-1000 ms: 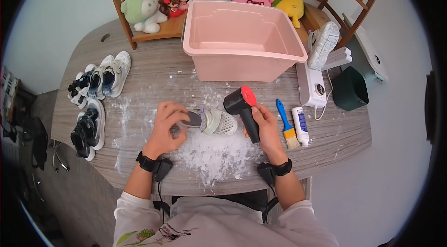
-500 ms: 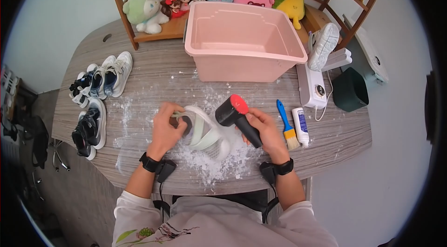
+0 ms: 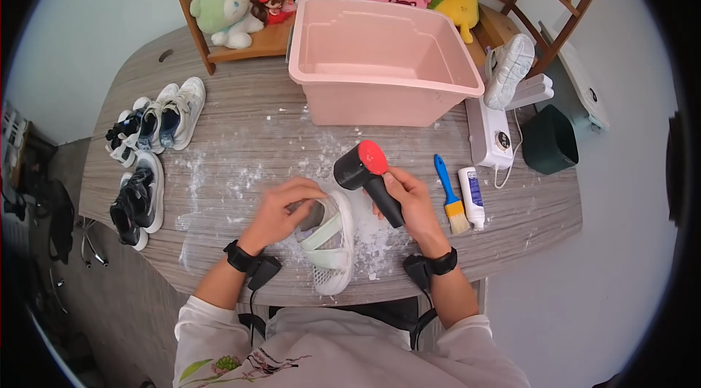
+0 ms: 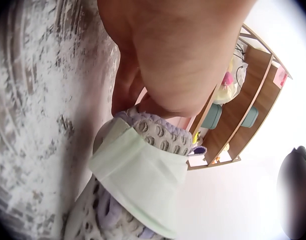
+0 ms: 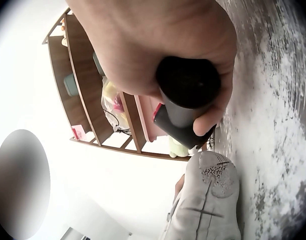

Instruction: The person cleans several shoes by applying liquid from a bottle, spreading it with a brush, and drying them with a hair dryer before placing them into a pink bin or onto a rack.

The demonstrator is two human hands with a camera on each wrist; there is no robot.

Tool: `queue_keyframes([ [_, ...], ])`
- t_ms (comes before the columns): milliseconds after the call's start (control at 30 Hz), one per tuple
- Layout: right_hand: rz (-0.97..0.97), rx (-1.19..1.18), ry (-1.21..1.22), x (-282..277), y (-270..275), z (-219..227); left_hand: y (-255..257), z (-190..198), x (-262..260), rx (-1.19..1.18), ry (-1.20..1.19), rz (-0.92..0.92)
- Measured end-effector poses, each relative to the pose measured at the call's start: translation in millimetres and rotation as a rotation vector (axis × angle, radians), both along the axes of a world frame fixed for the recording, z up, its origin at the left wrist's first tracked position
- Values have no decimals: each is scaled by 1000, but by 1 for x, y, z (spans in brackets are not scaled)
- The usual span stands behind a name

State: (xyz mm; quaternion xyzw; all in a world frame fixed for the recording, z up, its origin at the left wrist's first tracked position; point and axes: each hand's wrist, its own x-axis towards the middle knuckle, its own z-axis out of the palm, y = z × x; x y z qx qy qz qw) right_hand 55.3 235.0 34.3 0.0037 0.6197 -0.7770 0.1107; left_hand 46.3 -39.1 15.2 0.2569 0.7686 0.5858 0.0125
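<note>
A pale shoe (image 3: 326,250) with light green straps is tilted on its side over the powdery tabletop, toe toward the person. My left hand (image 3: 281,212) grips its heel end; in the left wrist view the hand (image 4: 165,60) reaches into the opening above the green strap (image 4: 143,170). My right hand (image 3: 415,207) is wrapped round the handle of a black dryer-like tool (image 3: 369,176) with a red round end, held to the right of the shoe. The right wrist view shows the grey-white sole (image 5: 205,205) below the tool's handle (image 5: 188,82).
A pink bin (image 3: 391,99) stands behind. On the right are a blue-handled brush (image 3: 447,194), a white tube (image 3: 471,198), a white device (image 3: 491,132) bearing a shoe, and a dark green container (image 3: 549,141). Several shoes (image 3: 175,118) stand at left; plush toys sit on a shelf (image 3: 263,44).
My left hand has lifted and turned the shoe so its toe swings from the right toward the person. The tool in my right hand has shifted slightly left.
</note>
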Motion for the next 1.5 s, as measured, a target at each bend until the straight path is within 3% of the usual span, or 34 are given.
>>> queue_keyframes([
  [167, 79, 180, 66, 1, -1, -8, 2, 1, 4, 35, 11, -45],
  [367, 92, -65, -39, -2, 5, -1, 0, 0, 2, 54, 2, -38],
  [600, 146, 15, -68, 0, 10, 13, -2, -3, 0, 44, 10, -27],
  [867, 280, 66, 15, 2, 14, 14, -7, -7, -6, 42, 62, 341],
  [1200, 120, 88, 119, 5, -4, 1, -5, -8, -6, 28, 120, 363],
  [1500, 229, 74, 61, 6, 0, 2, -24, -17, -18, 119, 116, 717],
])
